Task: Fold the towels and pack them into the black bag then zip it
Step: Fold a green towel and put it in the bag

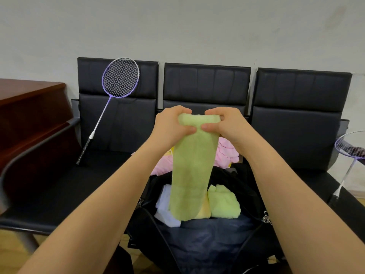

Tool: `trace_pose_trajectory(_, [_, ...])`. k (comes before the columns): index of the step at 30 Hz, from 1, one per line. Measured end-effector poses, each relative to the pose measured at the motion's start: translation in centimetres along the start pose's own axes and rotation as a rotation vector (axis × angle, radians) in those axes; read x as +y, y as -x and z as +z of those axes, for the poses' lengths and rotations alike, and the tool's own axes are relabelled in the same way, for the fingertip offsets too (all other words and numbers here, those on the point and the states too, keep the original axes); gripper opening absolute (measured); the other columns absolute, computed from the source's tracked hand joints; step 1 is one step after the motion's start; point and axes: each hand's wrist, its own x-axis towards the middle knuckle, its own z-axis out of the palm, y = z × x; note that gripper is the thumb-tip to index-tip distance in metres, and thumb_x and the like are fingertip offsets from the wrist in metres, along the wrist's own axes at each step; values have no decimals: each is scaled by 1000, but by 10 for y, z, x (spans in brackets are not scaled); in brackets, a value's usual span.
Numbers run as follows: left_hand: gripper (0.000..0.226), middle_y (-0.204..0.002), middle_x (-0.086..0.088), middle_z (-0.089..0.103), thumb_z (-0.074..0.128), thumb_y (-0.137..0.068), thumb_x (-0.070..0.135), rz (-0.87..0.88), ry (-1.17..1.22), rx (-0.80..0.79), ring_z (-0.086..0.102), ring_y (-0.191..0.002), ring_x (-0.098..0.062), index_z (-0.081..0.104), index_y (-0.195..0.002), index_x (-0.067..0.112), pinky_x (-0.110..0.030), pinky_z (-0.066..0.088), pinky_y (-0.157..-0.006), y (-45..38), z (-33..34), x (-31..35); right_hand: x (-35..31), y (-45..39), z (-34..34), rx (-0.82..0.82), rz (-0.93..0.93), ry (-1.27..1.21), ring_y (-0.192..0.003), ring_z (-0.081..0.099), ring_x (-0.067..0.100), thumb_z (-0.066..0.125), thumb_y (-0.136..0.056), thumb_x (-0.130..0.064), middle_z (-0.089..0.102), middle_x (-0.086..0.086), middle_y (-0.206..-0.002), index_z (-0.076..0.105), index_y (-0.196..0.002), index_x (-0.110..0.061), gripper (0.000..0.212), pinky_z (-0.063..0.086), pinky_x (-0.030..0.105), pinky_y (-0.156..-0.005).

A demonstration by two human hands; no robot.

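Observation:
A light green towel (192, 171), folded into a long strip, hangs in the air above the open black bag (213, 240). My left hand (171, 125) and my right hand (225, 125) pinch its top edge side by side. Inside the bag lie a folded green towel (224, 204), a yellow towel (203, 213) and a white towel (166, 208). Behind the hanging strip, pink towels (227, 153) lie loose on the middle seat. The bag's zip is open.
A row of black padded seats (296, 127) runs along the white wall. A purple badminton racket (116, 86) leans on the left seat; another racket (351, 149) shows at the right edge. A dark wooden cabinet (29, 115) stands to the left.

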Motion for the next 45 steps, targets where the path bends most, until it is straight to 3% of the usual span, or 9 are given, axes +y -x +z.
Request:
trace_pose_trajectory(11, [34,-103,1,65,79,-75,15,1,101,-21,61,-101,-18,67,-107,20,-34,51,-89,-2,-5,-7,-6,4,-1,24,-88,121,-81,62,16,75,-82,-22,68,6,-84,69,-81,-14,10,52,33,-75])
trace_pose_trajectory(16, [35,-86,-15,66,78,-66,20,-26,544,-100,63,-81,-21,65,-89,-4,-38,52,-79,4,-12,-15,-3,10,0,-112,-26,-353,-67,55,16,64,-91,-17,59,1,-67,59,-71,-11,21,45,33,-68])
trace_pose_trajectory(19, [32,-95,-2,74,71,-73,17,-158,851,-357,70,-90,-17,65,-103,7,-30,56,-78,16,-5,-24,-7,11,6,-139,24,-539,-82,64,25,59,-94,-16,67,10,-87,64,-96,-3,14,53,43,-81])
trace_pose_trajectory(22, [36,-103,-2,73,69,-81,9,-278,799,-524,70,-93,-15,61,-116,10,-22,55,-68,35,10,-29,-7,9,9,-78,82,-571,-89,68,25,56,-97,-18,70,12,-96,61,-113,2,26,56,37,-80])
trace_pose_trajectory(26, [31,-109,-3,70,62,-89,8,-338,808,-425,69,-94,-16,59,-120,7,-25,58,-76,49,24,-37,6,14,15,-6,243,-551,-85,71,21,58,-97,-30,74,7,-91,66,-104,-5,27,59,33,-70])
trace_pose_trajectory(30, [15,-96,3,74,65,-88,10,-374,814,-366,70,-91,-14,65,-100,19,-27,57,-77,60,42,-46,49,26,24,-57,274,-542,-105,67,17,60,-90,-51,69,5,-109,60,-121,-21,43,54,38,-90])
trace_pose_trajectory(35, [15,-91,1,75,72,-83,13,-464,831,-275,72,-79,-10,66,-97,17,-21,56,-62,73,59,-59,103,55,39,-166,255,-441,-126,54,16,81,-61,-52,49,-7,-145,35,-147,-35,100,47,44,-104])
trace_pose_trajectory(40, [69,-114,7,55,79,-78,27,-492,533,-70,59,-93,-7,41,-136,23,-17,50,-66,85,67,-79,118,70,56,-72,167,-428,-118,59,28,71,-84,-9,56,4,-131,55,-121,-36,49,52,47,-96])
trace_pose_trajectory(45, [47,-126,2,56,70,-83,6,-278,537,-364,58,-104,-3,57,-124,24,-18,53,-86,104,62,-86,123,70,65,26,223,-426,-101,63,29,66,-89,-10,64,11,-112,65,-98,-23,16,55,44,-83])
